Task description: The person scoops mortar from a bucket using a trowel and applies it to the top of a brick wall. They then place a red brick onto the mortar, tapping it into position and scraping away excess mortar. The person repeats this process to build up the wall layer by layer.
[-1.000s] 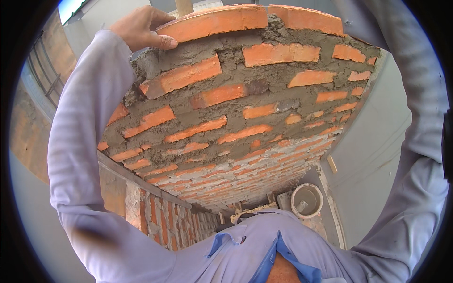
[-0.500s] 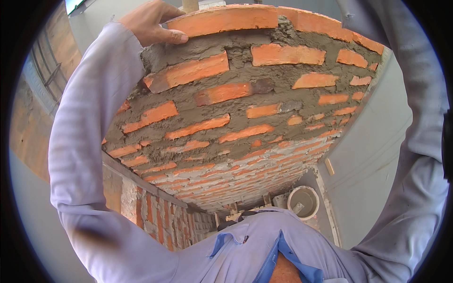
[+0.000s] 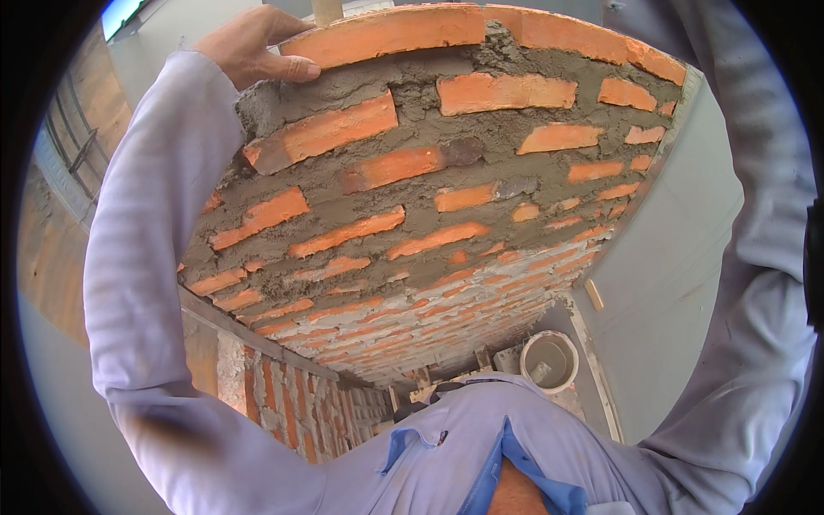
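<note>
My left hand [image 3: 251, 46] grips the left end of an orange brick [image 3: 396, 36] in the top course of a brick wall. Its thumb presses the brick's front face, and the other fingers reach over the top, partly hidden. Grey mortar [image 3: 330, 86] lies rough and damp-looking under that brick and around the courses below. To its right, another brick [image 3: 573, 39] continues the same course, with mortar in the joint between them. My right arm [image 3: 760, 223] rises along the right side, and its hand is beyond the upper edge of the picture.
Far below, a round bucket [image 3: 524, 354] with grey contents and a pale object inside stands near the wall's foot. A smooth grey wall [image 3: 665, 283] borders the right side. Another brick surface [image 3: 296, 399] shows at lower left, beside a long ledge [image 3: 257, 336].
The wall and my left hand appear slightly farther left and higher in the picture. The hand keeps its hold on the same brick end; the right arm has barely shifted.
</note>
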